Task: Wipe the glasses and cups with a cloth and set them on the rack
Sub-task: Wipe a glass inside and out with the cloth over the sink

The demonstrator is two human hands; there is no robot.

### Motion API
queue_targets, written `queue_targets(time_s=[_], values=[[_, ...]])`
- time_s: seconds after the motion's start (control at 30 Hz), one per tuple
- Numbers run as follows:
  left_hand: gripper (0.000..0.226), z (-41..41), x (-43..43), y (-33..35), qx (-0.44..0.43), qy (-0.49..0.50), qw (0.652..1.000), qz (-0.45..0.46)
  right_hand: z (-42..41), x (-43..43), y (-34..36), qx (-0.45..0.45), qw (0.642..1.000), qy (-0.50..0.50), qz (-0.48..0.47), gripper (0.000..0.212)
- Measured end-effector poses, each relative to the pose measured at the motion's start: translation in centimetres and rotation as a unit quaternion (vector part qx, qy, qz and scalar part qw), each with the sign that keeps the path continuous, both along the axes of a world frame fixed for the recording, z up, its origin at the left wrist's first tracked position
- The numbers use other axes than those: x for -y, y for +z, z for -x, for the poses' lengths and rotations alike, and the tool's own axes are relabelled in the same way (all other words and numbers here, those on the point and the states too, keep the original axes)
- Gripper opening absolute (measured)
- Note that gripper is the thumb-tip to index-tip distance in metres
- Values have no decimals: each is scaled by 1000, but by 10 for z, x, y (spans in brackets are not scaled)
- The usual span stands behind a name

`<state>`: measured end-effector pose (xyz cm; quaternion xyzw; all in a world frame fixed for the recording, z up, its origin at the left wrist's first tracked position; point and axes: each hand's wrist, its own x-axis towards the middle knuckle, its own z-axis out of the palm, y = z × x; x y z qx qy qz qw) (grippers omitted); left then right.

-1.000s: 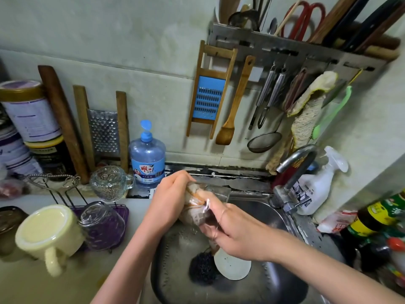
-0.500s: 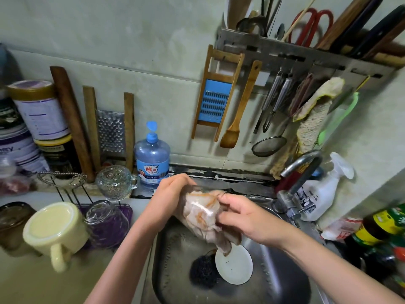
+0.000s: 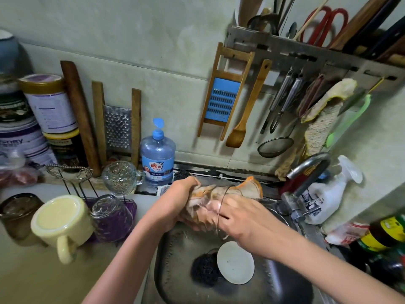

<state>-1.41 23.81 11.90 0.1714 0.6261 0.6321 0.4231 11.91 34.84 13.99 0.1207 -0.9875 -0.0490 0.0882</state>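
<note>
Over the sink (image 3: pixel 179 270) I hold a clear glass (image 3: pixel 197 212) on its side. My left hand (image 3: pixel 175 200) grips its base end. The fingers of my right hand (image 3: pixel 247 218) reach in through the rim and press an orange-edged cloth (image 3: pixel 249 189) inside; one end of the cloth sticks out to the upper right. On the counter to the left stands a wire rack (image 3: pixel 68 172) over a purple tray. It holds an upturned cream mug (image 3: pixel 63 220), an upturned clear glass (image 3: pixel 111 216), a patterned glass cup with a handle (image 3: pixel 120 176) and a brownish glass (image 3: pixel 19 211).
A white disc (image 3: pixel 235 263) and a dark scourer (image 3: pixel 205 270) lie in the sink. The tap (image 3: pixel 306 172) arches at the right beside a white spray bottle (image 3: pixel 326 198). A blue soap bottle (image 3: pixel 157 159) stands at the wall. Tins crowd the far left, sauce bottles the right edge.
The cloth end that hung down over the sink now sticks up to the right. My right hand's fingers have gone into the glass with the cloth. My left hand keeps its grip.
</note>
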Motion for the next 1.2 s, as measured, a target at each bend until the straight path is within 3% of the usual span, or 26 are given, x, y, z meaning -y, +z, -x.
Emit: queue_targets(time_s=[0.1,0.2,0.23,0.33,0.43,0.5,0.57,0.6,0.67,0.7,0.73,0.77,0.8,0.9,0.97,1.0,1.07,1.13,1.2], values=[[44,1,2,-3,-11,-21,999,24,2,1,6,19,1000,9,1,46],[34,9,1,-8,-185,25,982,22,1,4,0,109,980,-6,166,52],[36,9,1,-7,-208,34,977,11,1,6,0,124,970,-12,207,56],[31,11,1,-3,-172,43,984,-7,3,5,-3,122,959,-45,251,62],[28,12,-1,-5,-157,66,985,-15,6,4,-2,86,946,-80,302,51],[29,11,-2,-6,-180,84,980,-11,7,0,-3,81,913,-124,380,41],[30,12,-2,-5,-179,106,978,-17,5,-3,-2,88,820,-151,545,35],[32,12,-3,-4,-158,123,980,-20,5,-4,-1,84,745,-148,645,34],[32,14,-4,-1,-111,159,981,-29,4,-5,-2,87,555,-120,818,38],[32,14,-6,0,-97,168,981,-31,3,-5,-3,87,494,-98,860,46],[31,13,-7,1,-92,170,981,-35,3,-5,-3,92,468,-77,875,56],[31,12,-8,2,-97,168,980,-35,2,-4,-3,102,482,-65,868,60],[31,12,-9,1,-112,163,980,-35,1,-4,-5,111,545,-71,828,55],[31,13,-9,-2,-198,107,974,-11,-1,-1,-8,103,824,-104,547,48],[35,11,-7,-1,-219,72,973,17,0,-8,-18,14,949,-33,313,50],[34,11,-7,0,-199,66,977,22,0,-13,-23,-36,982,13,183,45],[32,11,-7,2,-115,53,991,36,1,-23,-24,-105,992,67,-9,28],[32,7,-5,10,-29,23,999,40,3,-27,-15,-139,984,90,-67,20],[32,6,-2,14,-6,-21,999,35,4,-28,-5,-159,976,117,-88,19]])
